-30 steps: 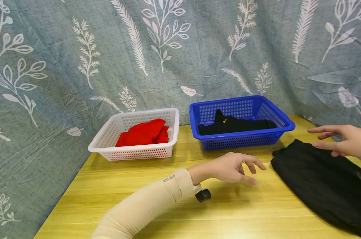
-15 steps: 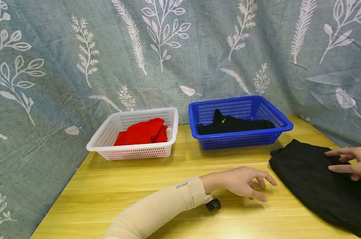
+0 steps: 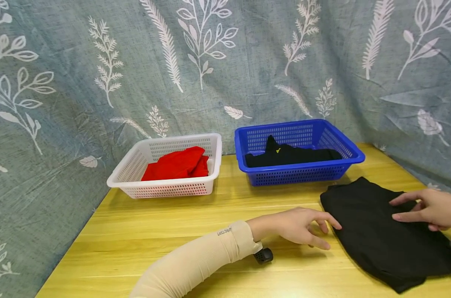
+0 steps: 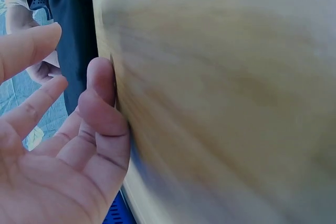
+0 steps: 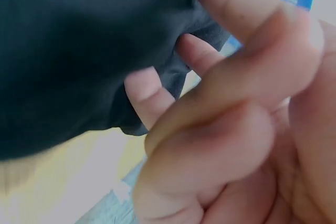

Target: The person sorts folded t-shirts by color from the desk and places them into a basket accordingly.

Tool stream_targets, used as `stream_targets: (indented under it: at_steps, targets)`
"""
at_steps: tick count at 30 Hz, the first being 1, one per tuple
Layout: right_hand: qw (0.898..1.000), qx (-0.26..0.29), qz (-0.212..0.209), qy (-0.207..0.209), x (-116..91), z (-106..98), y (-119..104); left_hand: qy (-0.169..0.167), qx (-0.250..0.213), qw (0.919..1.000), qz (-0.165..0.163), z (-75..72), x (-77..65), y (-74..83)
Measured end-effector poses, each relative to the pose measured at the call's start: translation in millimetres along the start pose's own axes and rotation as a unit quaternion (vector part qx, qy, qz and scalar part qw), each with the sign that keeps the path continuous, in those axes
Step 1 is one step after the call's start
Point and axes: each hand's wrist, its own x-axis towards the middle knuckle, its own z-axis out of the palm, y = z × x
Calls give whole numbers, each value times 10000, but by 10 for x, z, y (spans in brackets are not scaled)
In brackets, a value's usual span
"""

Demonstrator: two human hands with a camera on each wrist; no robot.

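A folded black garment [image 3: 374, 223] lies flat on the right part of the table. My right hand [image 3: 430, 209] rests on it from the right, fingers spread and loosely bent. In the right wrist view, the fingertips [image 5: 144, 83] press against the dark fabric. My left hand [image 3: 300, 227] hovers low over the wood at the garment's left edge, its fingers relaxed and holding nothing. The left wrist view shows its fingers [image 4: 105, 124] loosely bent, with the black fabric [image 4: 76, 35] beyond them.
A blue basket [image 3: 303, 176] with black cloth [image 3: 296, 156] in it stands at the back right. Left of it is a white basket [image 3: 169, 190] holding red cloth [image 3: 177, 164]. A patterned curtain [image 3: 218, 74] hangs behind the wooden table [image 3: 136, 231].
My right hand has come down onto the black garment and shifted left, and the garment has slid left with it. My left hand has moved right and toward me, then slightly back left.
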Motion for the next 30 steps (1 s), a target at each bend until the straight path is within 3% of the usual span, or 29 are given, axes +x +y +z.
stream_targets:
  at_steps: [7,15,21,30]
  targets:
    - [9992,212,-3,-332,-31,72,-303,80,-274,9996,-22,-14,-73,-92]
    - [9986,135,-321,-403,-61,152,-612,217,-681,9973,-151,-57,-212,-216]
    - [9932,618,-623,-771,-62,219,-757,362,-850,9956,-180,-108,-365,-350]
    - [9854,972,-972,-1005,-89,354,-1032,634,-747,9950,-204,-212,-592,-585]
